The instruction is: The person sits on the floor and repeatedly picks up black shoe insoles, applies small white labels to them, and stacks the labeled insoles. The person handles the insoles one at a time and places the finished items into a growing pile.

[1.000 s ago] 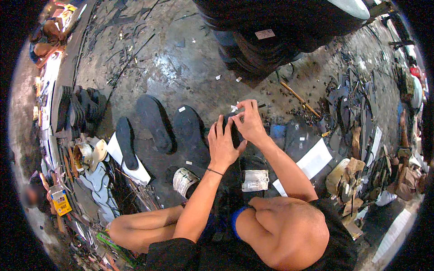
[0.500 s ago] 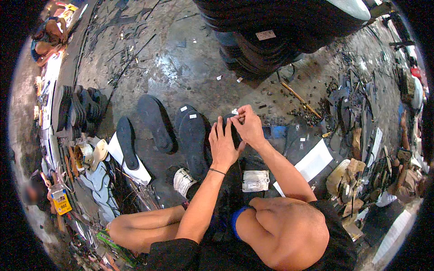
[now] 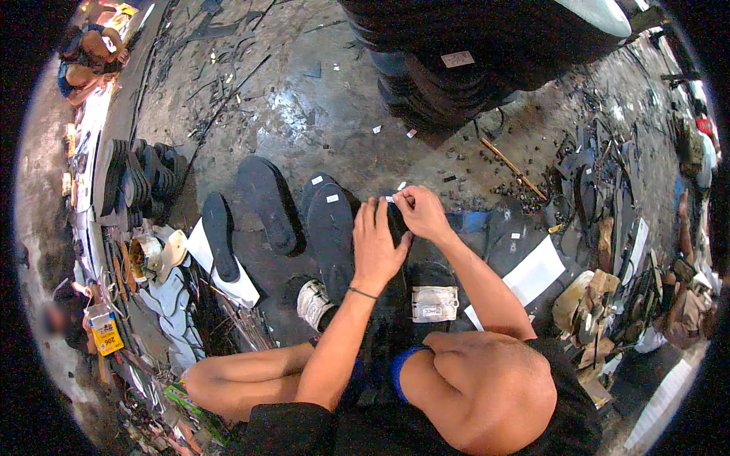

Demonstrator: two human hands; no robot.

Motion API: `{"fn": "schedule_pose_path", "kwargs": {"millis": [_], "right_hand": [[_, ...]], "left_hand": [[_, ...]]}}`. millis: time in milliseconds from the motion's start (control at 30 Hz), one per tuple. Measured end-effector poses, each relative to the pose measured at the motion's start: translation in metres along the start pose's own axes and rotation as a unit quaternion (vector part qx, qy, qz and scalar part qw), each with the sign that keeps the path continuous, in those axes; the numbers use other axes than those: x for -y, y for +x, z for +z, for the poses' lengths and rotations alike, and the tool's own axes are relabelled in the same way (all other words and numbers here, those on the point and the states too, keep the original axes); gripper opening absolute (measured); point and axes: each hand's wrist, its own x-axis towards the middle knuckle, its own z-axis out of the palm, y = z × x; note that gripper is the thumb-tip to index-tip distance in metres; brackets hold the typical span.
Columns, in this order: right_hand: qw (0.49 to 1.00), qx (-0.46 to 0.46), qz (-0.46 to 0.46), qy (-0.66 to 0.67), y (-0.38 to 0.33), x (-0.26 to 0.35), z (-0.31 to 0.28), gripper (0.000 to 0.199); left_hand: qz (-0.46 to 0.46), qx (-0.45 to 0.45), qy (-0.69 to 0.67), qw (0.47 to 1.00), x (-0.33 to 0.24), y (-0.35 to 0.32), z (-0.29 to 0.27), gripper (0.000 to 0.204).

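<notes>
Where the two hands meet above the floor, a dark rubber sole (image 3: 396,225) stands between them, flat, matte and narrow, most of it covered by the palms so that its full outline cannot be made out. The left hand (image 3: 375,247) lies with fingers spread along the near side of the sole, its grip closed around that edge; a thin dark band circles the wrist. The right hand (image 3: 420,213) pinches a small white tag (image 3: 389,199) at the top of the sole, fingertips shut on it. Just left of the hands lie further black soles (image 3: 331,232), oval, smooth and dull, two bearing small white square labels; another sole (image 3: 266,204) lies beside them and a slimmer one (image 3: 220,234) rests on a white sheet (image 3: 245,286). Near the person's knees sit a crumpled white pouch (image 3: 312,303) and a flat translucent packet (image 3: 434,303). A second white sheet (image 3: 534,277) lies to the right. The concrete floor (image 3: 304,99) is stained, glossy in patches and littered with black offcuts. A tall stack of dark rubber (image 3: 471,61) is cut off by the upper edge. Upright soles (image 3: 137,178) stand ranked at the left; heaped scraps at the right rim are too distorted to identify.
</notes>
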Motion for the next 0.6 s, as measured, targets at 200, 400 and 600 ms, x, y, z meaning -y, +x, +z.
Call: {"fn": "schedule_pose_path", "kwargs": {"millis": [200, 400, 600], "right_hand": [[0.996, 0.001, -0.017, -0.084, 0.005, 0.010, 0.003, 0.025], [0.991, -0.132, 0.001, -0.002, -0.011, -0.012, -0.044, 0.030], [0.942, 0.185, -0.033, -0.280, -0.147, -0.051, -0.169, 0.031]], "left_hand": [[-0.033, -0.004, 0.044, 0.998, -0.004, -0.001, 0.023, 0.089], [-0.091, 0.029, 0.101, 0.990, -0.015, 0.006, 0.015, 0.084], [0.014, -0.128, 0.092, 0.987, -0.012, -0.008, -0.036, 0.082]]}}
